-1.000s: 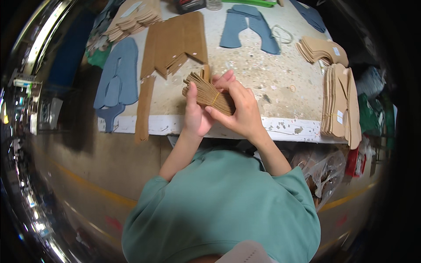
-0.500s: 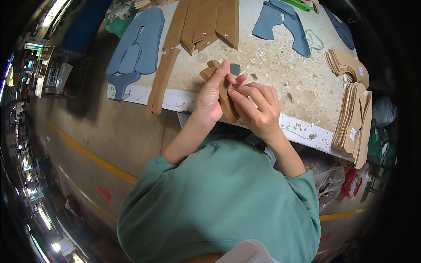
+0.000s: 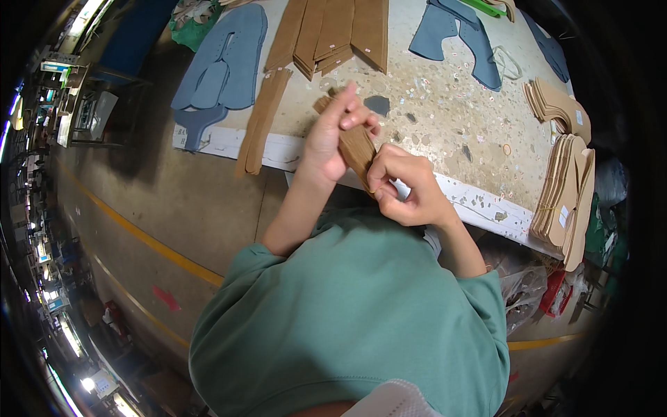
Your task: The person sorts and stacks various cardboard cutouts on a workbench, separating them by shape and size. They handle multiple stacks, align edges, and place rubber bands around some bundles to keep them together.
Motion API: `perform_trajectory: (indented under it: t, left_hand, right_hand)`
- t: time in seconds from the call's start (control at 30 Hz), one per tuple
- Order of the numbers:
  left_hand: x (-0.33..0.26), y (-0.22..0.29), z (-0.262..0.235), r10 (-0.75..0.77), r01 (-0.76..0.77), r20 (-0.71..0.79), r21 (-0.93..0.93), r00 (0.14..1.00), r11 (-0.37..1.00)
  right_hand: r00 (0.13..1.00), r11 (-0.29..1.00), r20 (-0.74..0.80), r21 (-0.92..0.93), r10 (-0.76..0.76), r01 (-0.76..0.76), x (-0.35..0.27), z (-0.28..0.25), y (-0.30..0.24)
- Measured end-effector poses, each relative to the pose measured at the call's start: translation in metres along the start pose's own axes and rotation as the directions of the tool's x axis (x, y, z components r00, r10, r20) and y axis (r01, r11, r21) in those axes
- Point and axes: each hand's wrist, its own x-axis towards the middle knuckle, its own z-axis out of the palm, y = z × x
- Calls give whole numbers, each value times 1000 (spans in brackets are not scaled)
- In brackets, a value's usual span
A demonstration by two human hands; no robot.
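My left hand (image 3: 325, 142) is closed round a bundle of brown leather-like pieces (image 3: 357, 147), held aslant above the table's near edge. The bundle's upper end pokes out beyond my thumb; its lower end points toward me. At that lower end my right hand (image 3: 411, 184) is in a pinch, thumb against forefinger, on what looks like a thin yellowish rubber band. The fingertips partly hide the band.
On the worn white table (image 3: 445, 132) lie blue cut pieces (image 3: 233, 55), brown pointed panels (image 3: 333, 31) and long brown strips (image 3: 264, 125). Another blue piece (image 3: 479, 59) sits farther right. Stacked tan pieces (image 3: 556, 198) overhang the right edge. A plastic bag (image 3: 521, 292) hangs below.
My right hand has slid down from the bundle's middle, where a yellowish band showed, to its lower end. My left hand keeps its hold, shifted slightly left.
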Motion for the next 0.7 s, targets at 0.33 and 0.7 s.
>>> perform_trajectory:
  t: [0.33, 0.7]
  left_hand:
    - [-19, 34, -6, 418, -442, 152, 200, 896, 875]
    - [-39, -33, 5, 181, -313, 310, 454, 933, 834]
  right_hand:
    - [906, 906, -419, -361, 54, -221, -49, -30, 25]
    - [626, 476, -772, -595, -111, -648, -125, -118, 68]
